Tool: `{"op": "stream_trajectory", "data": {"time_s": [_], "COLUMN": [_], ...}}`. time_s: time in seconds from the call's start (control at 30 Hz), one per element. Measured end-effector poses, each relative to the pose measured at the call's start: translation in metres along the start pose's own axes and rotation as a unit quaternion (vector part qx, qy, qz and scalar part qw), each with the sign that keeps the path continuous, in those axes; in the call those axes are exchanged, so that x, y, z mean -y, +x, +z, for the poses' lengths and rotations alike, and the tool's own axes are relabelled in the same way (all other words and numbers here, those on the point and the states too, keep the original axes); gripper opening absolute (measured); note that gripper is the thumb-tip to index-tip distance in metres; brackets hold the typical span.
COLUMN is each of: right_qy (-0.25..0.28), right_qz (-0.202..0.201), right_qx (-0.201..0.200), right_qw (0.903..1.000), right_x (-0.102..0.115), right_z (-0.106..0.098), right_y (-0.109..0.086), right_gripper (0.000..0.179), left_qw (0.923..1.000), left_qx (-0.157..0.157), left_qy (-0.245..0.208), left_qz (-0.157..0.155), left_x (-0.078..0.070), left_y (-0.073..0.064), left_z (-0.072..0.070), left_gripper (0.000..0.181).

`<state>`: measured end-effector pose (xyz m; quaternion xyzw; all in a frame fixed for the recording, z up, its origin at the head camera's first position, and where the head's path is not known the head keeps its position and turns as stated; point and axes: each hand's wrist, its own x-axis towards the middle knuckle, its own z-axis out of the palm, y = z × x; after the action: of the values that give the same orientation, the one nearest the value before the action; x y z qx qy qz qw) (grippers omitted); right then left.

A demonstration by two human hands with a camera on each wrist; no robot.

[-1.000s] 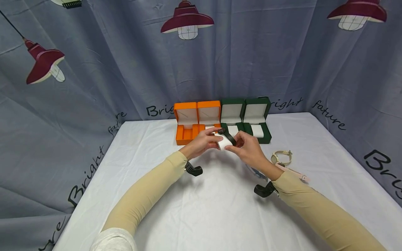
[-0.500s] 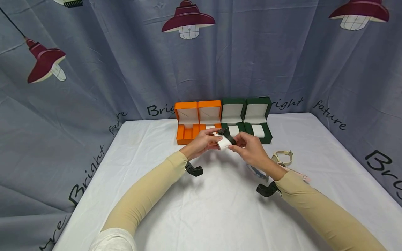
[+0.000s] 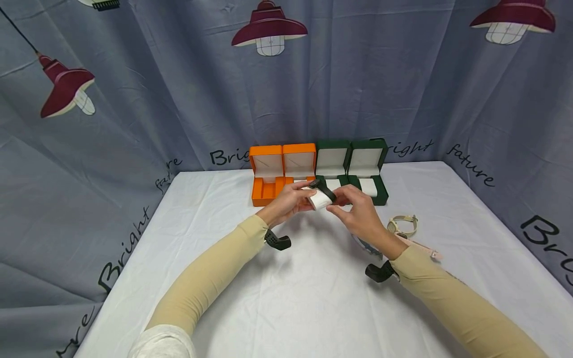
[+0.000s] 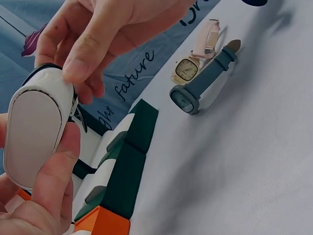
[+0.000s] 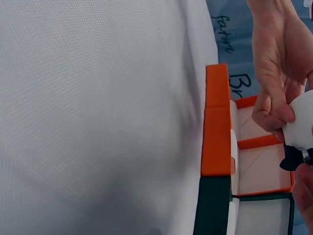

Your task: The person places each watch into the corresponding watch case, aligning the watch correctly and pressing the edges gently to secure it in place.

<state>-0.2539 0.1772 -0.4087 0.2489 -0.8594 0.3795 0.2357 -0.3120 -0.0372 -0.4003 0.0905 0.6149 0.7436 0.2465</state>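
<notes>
My left hand (image 3: 288, 203) holds a white watch cushion (image 3: 320, 199) above the table, thumb and fingers around its sides. A black wristwatch (image 3: 323, 188) is wrapped around the cushion, its dark face toward the left hand. My right hand (image 3: 359, 211) pinches at the strap on the cushion's right side. In the left wrist view, the right thumb lies on the cushion's top beside the black strap (image 4: 45, 67), other fingers behind; the cushion's oval end (image 4: 34, 137) faces the camera. The right wrist view shows loose dark strap ends (image 5: 293, 157) by the right fingers (image 5: 304, 188).
Behind the hands stand two orange boxes (image 3: 264, 193) and two green boxes (image 3: 382, 191), lids raised. The left orange one has no cushion; white cushions show in the others. Right of the hands lie a beige watch (image 3: 402, 225), a pink-strapped watch (image 3: 427, 250) and a blue-grey watch (image 3: 369, 247).
The cushion and watch have risen slightly and tilted in my left hand. My right thumb has slid from the cushion's lower edge toward the strap.
</notes>
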Motion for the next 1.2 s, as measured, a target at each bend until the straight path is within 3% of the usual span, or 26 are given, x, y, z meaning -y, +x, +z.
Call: {"op": "stream_trajectory", "data": {"time_s": [0.53,0.77,1.03,1.2], "right_qy": [-0.05,-0.055,-0.029,-0.07], "right_qz": [-0.019,-0.014,0.029,0.071], "right_qx": [-0.056,-0.052,-0.021,-0.014], "right_qw": [0.997,0.997,0.999,0.995], "right_x": [0.001,0.003,0.005,0.013], "right_z": [0.01,0.011,0.015,0.018], "right_y": [-0.006,-0.004,-0.008,-0.008], "right_gripper": [0.02,0.017,0.043,0.064], "left_qw": [0.9999,0.9998,0.9988,0.9976], "left_qx": [-0.009,-0.016,-0.044,-0.058], "left_qy": [0.004,-0.014,0.014,0.028], "left_qz": [0.006,0.006,0.015,0.026], "left_x": [-0.002,-0.001,0.001,0.003], "left_y": [-0.001,0.001,0.002,0.003], "left_z": [0.006,0.01,0.007,0.008], "left_gripper": [0.056,0.056,0.061,0.067]}}
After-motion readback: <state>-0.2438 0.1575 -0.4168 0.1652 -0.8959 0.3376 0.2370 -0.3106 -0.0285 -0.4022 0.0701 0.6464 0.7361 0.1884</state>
